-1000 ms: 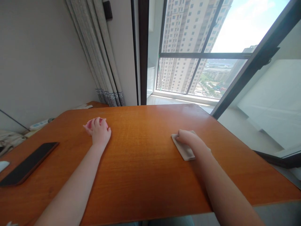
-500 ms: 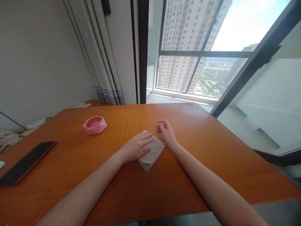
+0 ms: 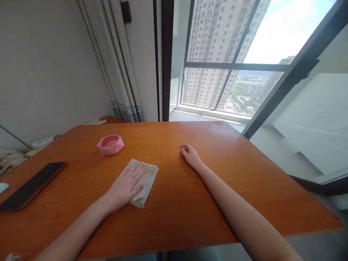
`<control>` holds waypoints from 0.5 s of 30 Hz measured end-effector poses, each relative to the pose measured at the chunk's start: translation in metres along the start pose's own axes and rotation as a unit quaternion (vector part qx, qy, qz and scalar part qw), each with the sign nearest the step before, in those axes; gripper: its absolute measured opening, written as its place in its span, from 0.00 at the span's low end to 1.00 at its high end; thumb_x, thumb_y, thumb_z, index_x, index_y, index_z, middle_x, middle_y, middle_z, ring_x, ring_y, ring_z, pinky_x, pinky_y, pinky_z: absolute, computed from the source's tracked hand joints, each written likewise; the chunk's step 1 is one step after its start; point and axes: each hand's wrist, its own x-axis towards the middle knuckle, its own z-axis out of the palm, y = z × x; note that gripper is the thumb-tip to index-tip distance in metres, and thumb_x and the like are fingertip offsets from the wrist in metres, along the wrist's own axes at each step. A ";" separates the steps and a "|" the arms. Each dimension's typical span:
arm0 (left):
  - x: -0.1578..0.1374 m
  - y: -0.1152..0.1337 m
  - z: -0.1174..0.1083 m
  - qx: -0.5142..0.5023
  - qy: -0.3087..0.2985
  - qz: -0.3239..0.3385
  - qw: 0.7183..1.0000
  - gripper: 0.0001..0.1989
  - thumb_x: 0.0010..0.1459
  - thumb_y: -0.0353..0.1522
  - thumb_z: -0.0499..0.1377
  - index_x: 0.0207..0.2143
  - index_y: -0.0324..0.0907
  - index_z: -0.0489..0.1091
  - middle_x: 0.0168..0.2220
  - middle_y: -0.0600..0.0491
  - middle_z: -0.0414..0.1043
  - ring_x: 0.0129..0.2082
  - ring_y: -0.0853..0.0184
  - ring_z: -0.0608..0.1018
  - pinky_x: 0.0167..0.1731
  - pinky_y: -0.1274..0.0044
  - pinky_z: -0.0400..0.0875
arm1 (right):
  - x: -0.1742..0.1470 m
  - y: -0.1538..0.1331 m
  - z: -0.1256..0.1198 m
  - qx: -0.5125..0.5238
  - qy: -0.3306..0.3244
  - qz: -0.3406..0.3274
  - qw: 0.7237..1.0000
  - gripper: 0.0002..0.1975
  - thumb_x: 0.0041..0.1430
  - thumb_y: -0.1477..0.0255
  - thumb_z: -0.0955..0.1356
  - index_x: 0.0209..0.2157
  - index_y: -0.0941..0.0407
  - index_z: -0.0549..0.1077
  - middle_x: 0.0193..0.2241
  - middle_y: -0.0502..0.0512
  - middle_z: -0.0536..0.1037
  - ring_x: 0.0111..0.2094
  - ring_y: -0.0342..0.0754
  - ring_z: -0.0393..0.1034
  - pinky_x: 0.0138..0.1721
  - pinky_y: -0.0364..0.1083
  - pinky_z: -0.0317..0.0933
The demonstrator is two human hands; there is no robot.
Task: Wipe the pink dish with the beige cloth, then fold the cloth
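A folded, pale grey-beige cloth (image 3: 149, 178) lies on the wooden table, left of the middle. My left hand (image 3: 126, 185) rests flat on top of it with the fingers stretched out and the thumb apart, hiding the cloth's left part. To the right, my right hand (image 3: 190, 156) is near the tabletop with its fingers loosely bent and nothing seen in them. A gap of bare wood separates it from the cloth.
Beyond my left hand stands a pink, faceted ashtray-like dish (image 3: 111, 145). A long dark pad (image 3: 32, 186) lies at the left, with a white object (image 3: 3, 187) beside it. The table (image 3: 174, 214) ends at a near edge; windows are beyond its far side.
My left hand has slid the cloth to the left and slightly nearer across the table. My right hand has stayed in about the same place, its fingers shifting slightly.
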 end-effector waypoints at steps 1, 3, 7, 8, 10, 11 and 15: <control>-0.015 -0.012 0.001 0.004 0.010 -0.025 1.000 0.31 0.61 0.46 0.45 0.64 0.50 0.45 0.65 0.52 0.46 0.65 0.58 0.52 0.61 0.62 0.47 | 0.000 0.000 0.000 -0.007 -0.005 -0.002 1.000 0.10 0.50 0.72 0.60 0.36 0.55 0.67 0.25 0.47 0.72 0.28 0.44 0.67 0.34 0.44 0.60; -0.044 -0.039 0.001 0.004 0.032 -0.067 0.997 0.30 0.60 0.45 0.46 0.63 0.51 0.47 0.64 0.54 0.48 0.64 0.59 0.54 0.61 0.61 0.48 | 0.000 -0.001 0.001 -0.019 -0.019 -0.007 1.000 0.10 0.50 0.73 0.60 0.35 0.55 0.68 0.25 0.47 0.72 0.28 0.44 0.67 0.35 0.44 0.60; -0.086 -0.090 -0.006 -0.032 0.075 -0.149 0.985 0.29 0.57 0.44 0.49 0.61 0.63 0.48 0.63 0.64 0.51 0.63 0.61 0.56 0.62 0.61 0.49 | -0.001 -0.002 0.001 -0.051 -0.030 -0.014 0.998 0.11 0.50 0.75 0.60 0.35 0.55 0.70 0.26 0.48 0.73 0.30 0.45 0.67 0.37 0.45 0.60; -0.092 -0.100 -0.009 -0.044 0.084 -0.164 0.982 0.29 0.56 0.44 0.50 0.60 0.66 0.49 0.62 0.67 0.52 0.63 0.61 0.57 0.62 0.61 0.50 | -0.001 -0.003 0.001 -0.057 -0.030 -0.014 0.998 0.11 0.50 0.75 0.60 0.35 0.55 0.70 0.26 0.48 0.73 0.30 0.45 0.68 0.37 0.45 0.60; -0.098 -0.117 -0.015 -0.067 0.093 -0.181 0.977 0.28 0.53 0.44 0.51 0.58 0.67 0.54 0.61 0.69 0.54 0.62 0.60 0.59 0.61 0.61 0.50 | -0.002 -0.006 0.001 -0.068 -0.032 -0.016 0.997 0.12 0.50 0.75 0.60 0.35 0.55 0.71 0.27 0.49 0.74 0.30 0.45 0.67 0.37 0.45 0.60; -0.098 -0.122 -0.018 -0.078 0.091 -0.182 0.976 0.28 0.52 0.44 0.51 0.58 0.66 0.56 0.61 0.67 0.55 0.62 0.60 0.59 0.61 0.62 0.51 | -0.003 -0.007 0.001 -0.073 -0.033 -0.017 0.997 0.11 0.50 0.75 0.60 0.34 0.55 0.71 0.27 0.49 0.74 0.30 0.45 0.67 0.36 0.45 0.60; -0.082 -0.116 -0.028 -0.042 0.067 -0.243 0.967 0.25 0.49 0.40 0.50 0.51 0.56 0.66 0.59 0.56 0.61 0.60 0.55 0.61 0.59 0.54 0.50 | -0.005 -0.012 0.001 -0.093 -0.035 -0.025 0.995 0.11 0.51 0.75 0.60 0.33 0.56 0.72 0.27 0.50 0.74 0.31 0.46 0.68 0.36 0.44 0.60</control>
